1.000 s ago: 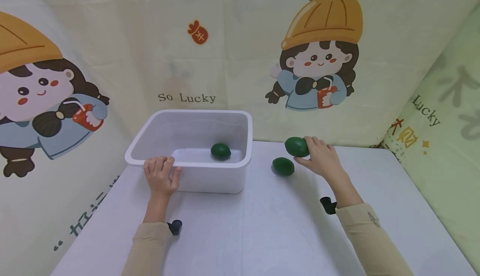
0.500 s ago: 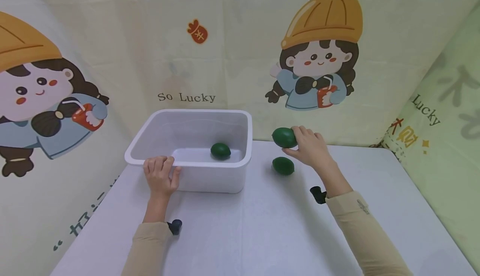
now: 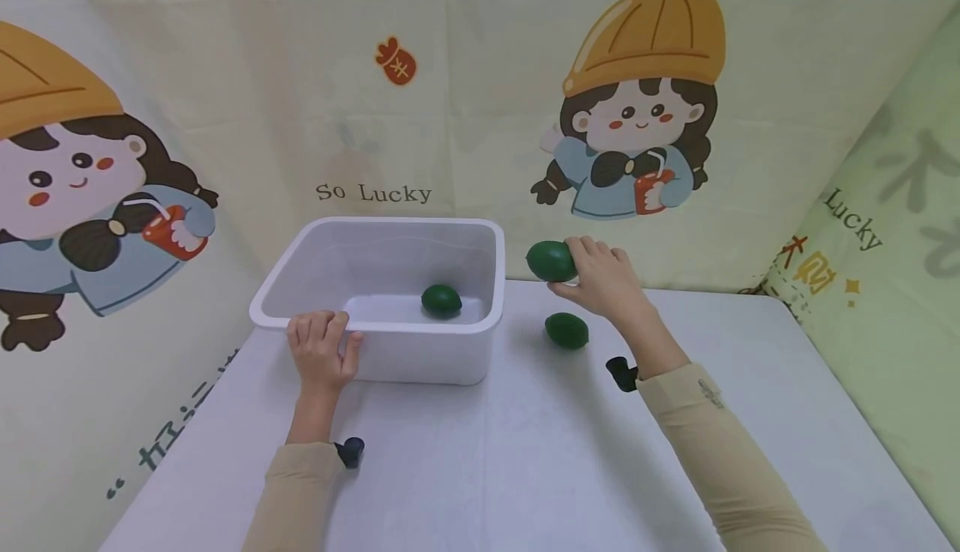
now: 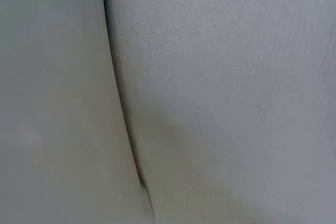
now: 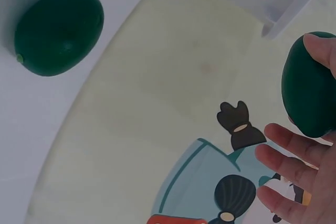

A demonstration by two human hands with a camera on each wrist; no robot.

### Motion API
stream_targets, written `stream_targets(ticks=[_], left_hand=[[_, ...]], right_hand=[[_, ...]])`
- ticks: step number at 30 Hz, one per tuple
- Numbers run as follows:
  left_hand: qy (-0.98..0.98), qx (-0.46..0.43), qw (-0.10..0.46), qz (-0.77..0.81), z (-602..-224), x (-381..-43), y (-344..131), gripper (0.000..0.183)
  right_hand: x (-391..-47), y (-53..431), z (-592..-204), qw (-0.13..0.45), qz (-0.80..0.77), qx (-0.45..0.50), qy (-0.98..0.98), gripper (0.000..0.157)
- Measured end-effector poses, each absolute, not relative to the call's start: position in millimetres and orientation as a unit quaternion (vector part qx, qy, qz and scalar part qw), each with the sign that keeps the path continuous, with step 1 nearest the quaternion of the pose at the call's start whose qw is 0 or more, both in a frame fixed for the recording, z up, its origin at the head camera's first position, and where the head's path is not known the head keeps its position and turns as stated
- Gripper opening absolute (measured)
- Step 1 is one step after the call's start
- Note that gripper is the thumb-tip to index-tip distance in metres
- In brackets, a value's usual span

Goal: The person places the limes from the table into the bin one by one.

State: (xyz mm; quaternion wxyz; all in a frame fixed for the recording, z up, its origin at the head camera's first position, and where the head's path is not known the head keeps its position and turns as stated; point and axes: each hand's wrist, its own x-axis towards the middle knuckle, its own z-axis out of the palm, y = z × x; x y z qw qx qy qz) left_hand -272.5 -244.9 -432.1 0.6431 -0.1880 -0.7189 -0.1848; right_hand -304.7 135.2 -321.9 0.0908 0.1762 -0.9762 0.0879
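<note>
My right hand holds a dark green lime by its right end, raised above the table to the right of a white plastic bin. In the right wrist view the thumb lies on this lime and the other fingers are spread below it. A second lime rests on the table under the right hand. Inside the bin lies another lime, towards its right side. My left hand grips the bin's front rim, fingers over the edge and thumb on the outside.
The bin stands near the back of the white table, close to a cream cloth backdrop printed with cartoon figures. A bin wall and the table surface fill the left wrist view.
My right hand has moved left and up with its lime, closer to the bin. The left hand, the bin and the other limes have stayed in place.
</note>
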Motion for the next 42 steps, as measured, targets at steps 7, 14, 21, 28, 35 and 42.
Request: stream_targets(ticks=[7,14,21,28,35,42], left_hand=[[-0.721,-0.187,0.642,-0.184,-432.5,-272.8,-245.7,0.05],[-0.723,-0.187,0.639,-0.185,-433.3,-273.9,-245.8,0.05],[-0.719,-0.186,0.643,-0.186,-432.6,-274.7,-244.7,0.051],[-0.716,-0.181,0.649,-0.183,-430.6,-275.4,-244.4,0.052],[-0.714,-0.182,0.651,-0.183,-429.8,-276.1,-244.7,0.051],[-0.716,-0.181,0.649,-0.185,-430.1,-276.6,-244.7,0.051]], right_hand=[[-311.0,125.3,-315.4,0.088,0.084,0.177,-0.977,0.068],[-315.6,117.2,-309.7,0.091,0.078,0.184,-0.976,0.069],[-321.8,109.5,-305.5,0.085,0.082,0.188,-0.975,0.069],[-329.6,100.0,-298.4,0.083,0.078,0.191,-0.975,0.07],[-336.9,91.4,-294.3,0.081,0.07,0.195,-0.975,0.07],[-340.8,81.8,-290.9,0.08,0.057,0.2,-0.975,0.068]])
